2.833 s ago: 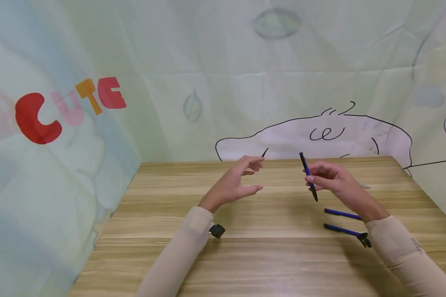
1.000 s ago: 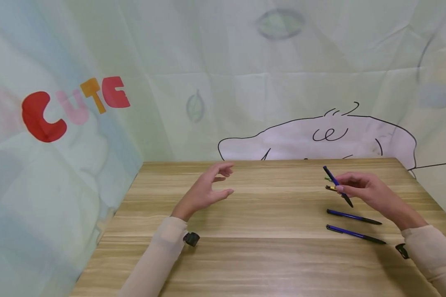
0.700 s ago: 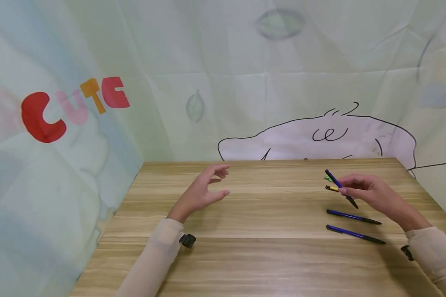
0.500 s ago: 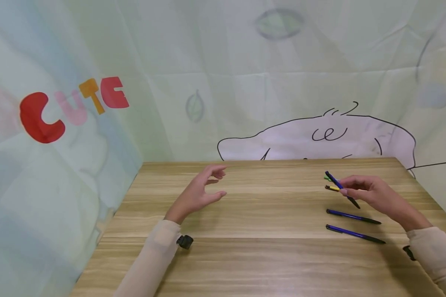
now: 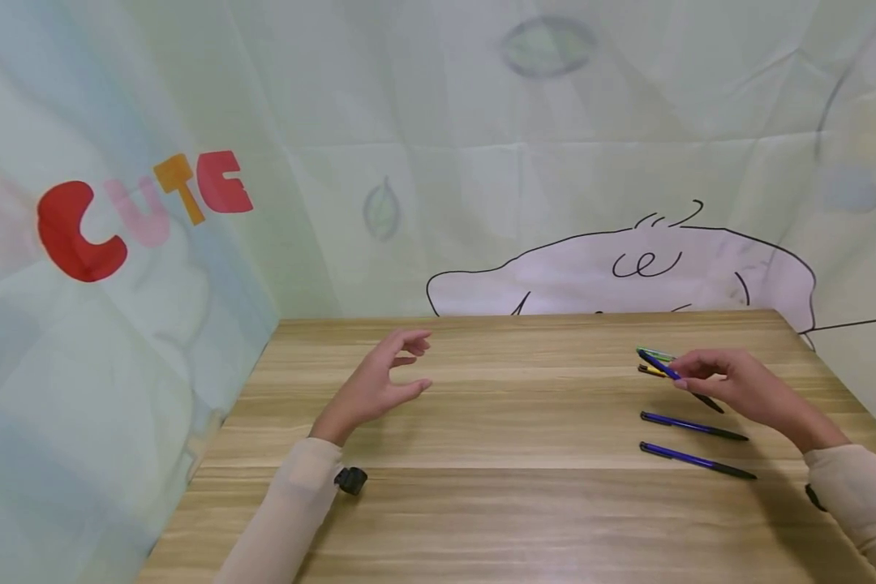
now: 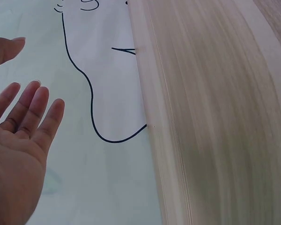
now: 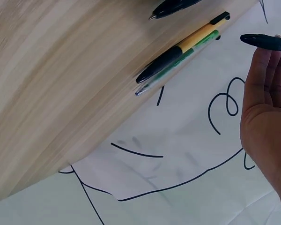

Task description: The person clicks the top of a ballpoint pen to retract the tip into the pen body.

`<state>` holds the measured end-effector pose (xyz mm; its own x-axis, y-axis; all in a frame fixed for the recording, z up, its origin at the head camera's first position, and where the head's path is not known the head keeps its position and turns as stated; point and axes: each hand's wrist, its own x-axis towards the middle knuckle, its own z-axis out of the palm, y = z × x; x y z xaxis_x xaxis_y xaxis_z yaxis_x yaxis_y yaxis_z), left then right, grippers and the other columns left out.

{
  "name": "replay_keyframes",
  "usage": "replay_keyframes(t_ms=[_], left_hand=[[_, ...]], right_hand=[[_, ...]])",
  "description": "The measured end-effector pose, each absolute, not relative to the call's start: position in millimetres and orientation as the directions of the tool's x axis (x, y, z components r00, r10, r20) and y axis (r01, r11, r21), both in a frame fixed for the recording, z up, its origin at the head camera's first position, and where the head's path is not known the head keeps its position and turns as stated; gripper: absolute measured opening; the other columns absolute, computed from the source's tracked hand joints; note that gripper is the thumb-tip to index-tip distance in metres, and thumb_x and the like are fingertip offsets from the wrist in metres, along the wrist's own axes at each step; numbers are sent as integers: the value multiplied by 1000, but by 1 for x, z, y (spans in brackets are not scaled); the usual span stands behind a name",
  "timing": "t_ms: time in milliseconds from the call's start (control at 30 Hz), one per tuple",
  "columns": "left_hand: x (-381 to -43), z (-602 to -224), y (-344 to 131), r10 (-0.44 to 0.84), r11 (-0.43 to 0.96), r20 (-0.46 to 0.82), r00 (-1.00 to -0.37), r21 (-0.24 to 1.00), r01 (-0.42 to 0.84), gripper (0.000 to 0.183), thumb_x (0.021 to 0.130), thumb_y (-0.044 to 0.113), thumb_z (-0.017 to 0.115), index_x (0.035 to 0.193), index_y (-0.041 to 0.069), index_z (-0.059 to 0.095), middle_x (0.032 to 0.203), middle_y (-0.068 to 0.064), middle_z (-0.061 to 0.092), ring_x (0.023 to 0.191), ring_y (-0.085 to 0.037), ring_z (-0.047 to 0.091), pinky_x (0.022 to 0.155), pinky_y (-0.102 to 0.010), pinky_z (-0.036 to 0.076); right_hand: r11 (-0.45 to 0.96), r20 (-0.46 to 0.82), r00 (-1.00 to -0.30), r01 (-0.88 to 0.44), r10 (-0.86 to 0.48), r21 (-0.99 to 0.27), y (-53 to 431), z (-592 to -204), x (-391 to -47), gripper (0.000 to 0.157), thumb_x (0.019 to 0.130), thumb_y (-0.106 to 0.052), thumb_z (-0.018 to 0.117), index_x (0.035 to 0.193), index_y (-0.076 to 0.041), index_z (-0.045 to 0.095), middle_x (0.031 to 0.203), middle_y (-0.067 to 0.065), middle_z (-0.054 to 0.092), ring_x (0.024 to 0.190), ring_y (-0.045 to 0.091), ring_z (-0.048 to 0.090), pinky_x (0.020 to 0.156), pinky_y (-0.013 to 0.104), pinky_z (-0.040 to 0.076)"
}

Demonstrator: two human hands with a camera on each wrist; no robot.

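My right hand (image 5: 737, 385) pinches a blue pen (image 5: 657, 362) with a black grip between thumb and fingers, over the right side of the table. The pen slants, its black end toward the lower right; in the right wrist view that black end (image 7: 264, 42) sticks out past the fingers. Behind the hand lie a yellow pen (image 7: 192, 42) with a black grip and a green pen (image 7: 178, 63), side by side. Nearer me, two more blue pens (image 5: 693, 425) (image 5: 697, 460) lie roughly parallel. My left hand (image 5: 375, 385) hovers over the table's left half, fingers gently curved, holding nothing.
The wood-grain table (image 5: 482, 519) ends at a printed cloth backdrop (image 5: 409, 162) along its back and left. A small black camera (image 5: 350, 480) sits on the left wrist.
Since the earliest frame, my right hand has carried the blue pen rightward and lower, tilting it flatter. My left hand has drifted left, still empty.
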<state>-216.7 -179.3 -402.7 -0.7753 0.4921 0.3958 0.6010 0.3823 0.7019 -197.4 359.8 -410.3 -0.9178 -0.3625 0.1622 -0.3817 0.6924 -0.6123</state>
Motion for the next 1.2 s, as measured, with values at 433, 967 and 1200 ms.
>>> replay_keyframes(t_ms=[433, 967, 1200], left_hand=[[-215, -402, -183, 496, 400, 396, -773, 686, 608, 66, 86, 4, 80, 144, 10, 50, 127, -7, 58, 119, -32, 57, 104, -42, 53], [-213, -401, -184, 489, 415, 378, -786, 692, 590, 66, 85, 3, 80, 144, 9, 50, 128, -8, 58, 120, -37, 57, 104, -43, 53], [-216, -402, -184, 491, 432, 377, -785, 677, 596, 66, 86, 5, 80, 144, 10, 49, 127, -6, 58, 120, -31, 57, 104, -40, 53]], right_hand=[[708, 183, -885, -454, -428, -541, 371, -422, -199, 15, 89, -3, 76, 102, -11, 76, 94, 1, 73, 80, 0, 61, 67, 22, 55], [797, 0, -911, -362, -413, -483, 378, -429, -202, 17, 91, -9, 74, 108, -11, 76, 95, -7, 68, 81, 2, 54, 69, 21, 52], [819, -38, -904, -367, -425, -440, 375, -432, -205, 16, 92, -13, 75, 107, -11, 76, 96, -7, 68, 83, 3, 57, 72, 23, 54]])
